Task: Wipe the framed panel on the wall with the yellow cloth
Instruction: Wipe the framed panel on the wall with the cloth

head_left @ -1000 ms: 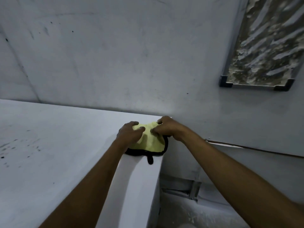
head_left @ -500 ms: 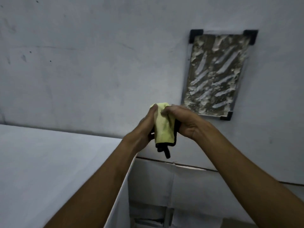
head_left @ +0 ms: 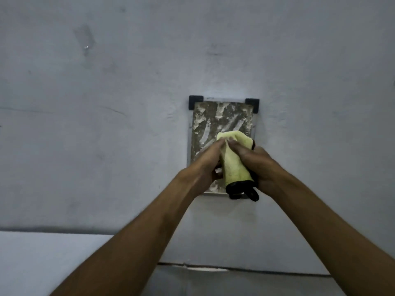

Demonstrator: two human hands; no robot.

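The framed panel hangs on the grey wall, straight ahead. It has black corner clips, and its surface is smeared with pale streaks. A yellow cloth with a black hem and loop is bunched up in front of the panel's lower half. My left hand grips the cloth from the left side. My right hand holds it from the right. Both hands and the cloth hide the panel's lower part and bottom corners.
A white counter lies at the lower left under the wall. A dark seam runs along the wall below the panel at the lower right. The plain grey wall surrounds the panel on all sides.
Both hands lifted the cloth off the counter's corner and carried it up and right to the panel. The view turned so the panel now sits at the centre.
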